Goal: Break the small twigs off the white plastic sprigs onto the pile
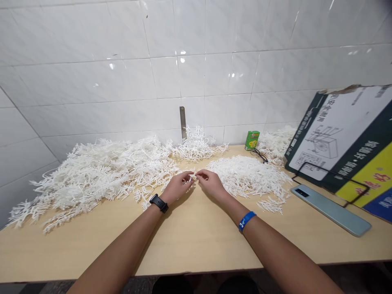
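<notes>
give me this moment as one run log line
left hand: at small white piece | right hand: fingers at same spot | white piles: both sides | phone: right, on table

Cut off and blurred
Box (346, 151) cropped at right; the small white piece (192, 176) between the fingertips (197, 174) is unclear.

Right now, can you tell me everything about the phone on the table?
The phone is thin and pale blue with rounded corners; its back looks smooth. It lies flat, back up, screen hidden, with a dark camera patch at its far left end. It rests on the table near the big printed box, and no hand touches it. I can't tell if the black wire does.
</notes>
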The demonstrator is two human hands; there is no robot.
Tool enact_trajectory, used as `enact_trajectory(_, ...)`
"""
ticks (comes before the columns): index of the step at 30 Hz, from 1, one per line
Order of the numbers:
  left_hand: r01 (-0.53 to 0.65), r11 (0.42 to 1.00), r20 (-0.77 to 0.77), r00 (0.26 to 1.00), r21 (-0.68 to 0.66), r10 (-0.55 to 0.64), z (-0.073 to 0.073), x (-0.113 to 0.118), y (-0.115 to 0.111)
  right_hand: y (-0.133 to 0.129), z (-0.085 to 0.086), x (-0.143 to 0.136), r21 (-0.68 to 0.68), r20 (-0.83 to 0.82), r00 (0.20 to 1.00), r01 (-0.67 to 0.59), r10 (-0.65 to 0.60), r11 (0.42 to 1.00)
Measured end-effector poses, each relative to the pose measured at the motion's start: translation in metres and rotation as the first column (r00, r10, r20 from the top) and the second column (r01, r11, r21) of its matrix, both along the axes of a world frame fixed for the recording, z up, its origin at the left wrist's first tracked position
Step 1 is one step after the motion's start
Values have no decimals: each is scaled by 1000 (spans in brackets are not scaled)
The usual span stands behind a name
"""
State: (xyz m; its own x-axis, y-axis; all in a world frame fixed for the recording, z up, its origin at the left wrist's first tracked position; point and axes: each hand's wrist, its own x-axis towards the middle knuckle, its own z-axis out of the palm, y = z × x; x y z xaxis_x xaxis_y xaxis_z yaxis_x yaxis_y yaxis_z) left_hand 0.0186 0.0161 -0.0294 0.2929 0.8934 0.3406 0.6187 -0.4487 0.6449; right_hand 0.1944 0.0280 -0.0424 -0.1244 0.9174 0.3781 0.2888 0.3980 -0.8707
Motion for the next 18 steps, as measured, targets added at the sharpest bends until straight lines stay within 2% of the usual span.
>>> enact_trajectory(8, 33, 999, 48, 998, -25, -32, -3, -1, 2, -3, -1, -1, 148, 222, 967, -160, 125, 976)
enact_trajectory(18, 24, 999, 54, 998, -22, -23, 0, 0, 1, 2, -2, 2, 136, 208, 976, -89, 59, 987)
